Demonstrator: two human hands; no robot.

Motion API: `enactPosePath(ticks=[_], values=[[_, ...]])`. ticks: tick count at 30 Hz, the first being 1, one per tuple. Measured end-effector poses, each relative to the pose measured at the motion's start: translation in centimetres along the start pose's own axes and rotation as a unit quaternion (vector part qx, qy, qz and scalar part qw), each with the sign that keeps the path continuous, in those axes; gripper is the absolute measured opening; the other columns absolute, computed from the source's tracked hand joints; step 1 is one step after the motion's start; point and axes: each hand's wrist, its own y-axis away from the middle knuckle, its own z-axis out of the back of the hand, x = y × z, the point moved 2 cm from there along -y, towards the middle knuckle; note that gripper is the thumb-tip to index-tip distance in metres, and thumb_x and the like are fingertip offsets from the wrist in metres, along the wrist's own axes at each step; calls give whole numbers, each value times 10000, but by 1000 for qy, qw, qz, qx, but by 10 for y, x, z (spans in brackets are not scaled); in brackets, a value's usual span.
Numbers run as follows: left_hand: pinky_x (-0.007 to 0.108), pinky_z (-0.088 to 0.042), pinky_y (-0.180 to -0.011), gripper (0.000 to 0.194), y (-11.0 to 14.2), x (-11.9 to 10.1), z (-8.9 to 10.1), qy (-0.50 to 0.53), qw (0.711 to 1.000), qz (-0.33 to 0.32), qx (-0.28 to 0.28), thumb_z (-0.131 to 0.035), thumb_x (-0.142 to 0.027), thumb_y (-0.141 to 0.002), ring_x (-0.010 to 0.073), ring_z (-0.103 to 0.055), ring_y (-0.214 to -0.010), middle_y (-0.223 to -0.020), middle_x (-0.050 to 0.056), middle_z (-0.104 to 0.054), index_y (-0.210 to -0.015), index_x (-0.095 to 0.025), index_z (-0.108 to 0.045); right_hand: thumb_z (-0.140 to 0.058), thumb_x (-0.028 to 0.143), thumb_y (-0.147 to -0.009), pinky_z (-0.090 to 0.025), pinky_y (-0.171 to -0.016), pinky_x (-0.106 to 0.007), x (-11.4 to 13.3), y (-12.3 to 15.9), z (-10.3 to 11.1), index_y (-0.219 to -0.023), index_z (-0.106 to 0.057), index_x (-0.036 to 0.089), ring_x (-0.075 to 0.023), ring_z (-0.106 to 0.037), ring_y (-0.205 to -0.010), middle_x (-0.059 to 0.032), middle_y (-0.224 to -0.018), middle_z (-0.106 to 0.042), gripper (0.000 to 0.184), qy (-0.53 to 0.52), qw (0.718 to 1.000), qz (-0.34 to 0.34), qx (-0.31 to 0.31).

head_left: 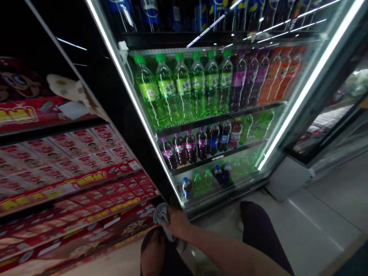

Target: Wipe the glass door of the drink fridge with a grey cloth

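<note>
My right hand (176, 222) is closed around a bunched grey cloth (161, 213), low beside the bottom left corner of a lit drinks fridge (138, 111). Part of the cloth hangs down below the fingers. My left hand (153, 251) rests over my bent left knee and holds nothing that I can see; its fingers lie flat and are dim. The fridge's glass front reflects ceiling lights. Behind it stand rows of green soda bottles (182, 86), purple bottles (252, 76) and orange bottles (284, 73), with smaller bottles on the lower shelves.
Left of the fridge, a shelf holds red snack boxes (74, 143) down to the floor. A vent grille (220, 203) runs along the fridge's base. Another cabinet (290, 172) stands at the right. Pale floor tiles (324, 214) spread around my right knee (261, 230).
</note>
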Motion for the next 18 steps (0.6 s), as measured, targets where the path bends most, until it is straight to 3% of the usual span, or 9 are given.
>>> enactPosePath(ticks=[3,5,8,11,14,18], values=[[431,-478,-744,382,0,5,-1,23,1000,12,9,-242,-394,-954,321,-735,-895,-1041,156,-752,-1130,-234,-541,-732,369,-670,-471,-907,-540,8,3,-7,-1174,-684,260,-391,-680,-953,-106,-1031,-738,519,16,1000,12,1],[434,-481,-750,389,-1,8,-2,25,999,19,18,-237,-407,-954,322,-738,-907,-1036,138,-756,-1146,-250,-537,-792,331,-587,-459,-944,-502,5,1,6,-1057,-714,278,-360,-673,-970,-66,-986,-738,479,-104,992,-33,-56],[437,-480,-761,412,-3,11,-2,-4,999,26,28,-202,-421,-959,322,-741,-915,-1016,118,-760,-1138,-265,-539,-796,295,-515,-478,-925,-419,-5,-4,38,-861,-695,251,-302,-667,-975,-29,-885,-723,362,-306,933,-132,-134],[429,-478,-762,407,-6,11,-3,-18,999,29,25,-199,-420,-957,313,-744,-908,-995,113,-763,-1134,-261,-529,-703,358,-574,-525,-762,-372,-14,-11,68,-880,-655,219,-250,-679,-833,-24,-818,-706,339,-397,885,-189,-152],[420,-468,-751,378,-8,7,-3,-18,999,31,25,-202,-430,-953,306,-744,-908,-973,98,-766,-1085,-277,-522,-650,355,-586,-520,-636,-334,-22,-14,93,-872,-648,200,-215,-658,-689,-8,-723,-679,325,-468,846,-209,-145],[431,-468,-763,356,-9,1,-1,-24,999,27,35,-202,-419,-947,309,-743,-902,-980,94,-768,-1012,-279,-523,-665,269,-551,-495,-592,-283,-31,-12,129,-733,-632,201,-171,-621,-619,19,-639,-641,197,-520,820,-183,-151]])
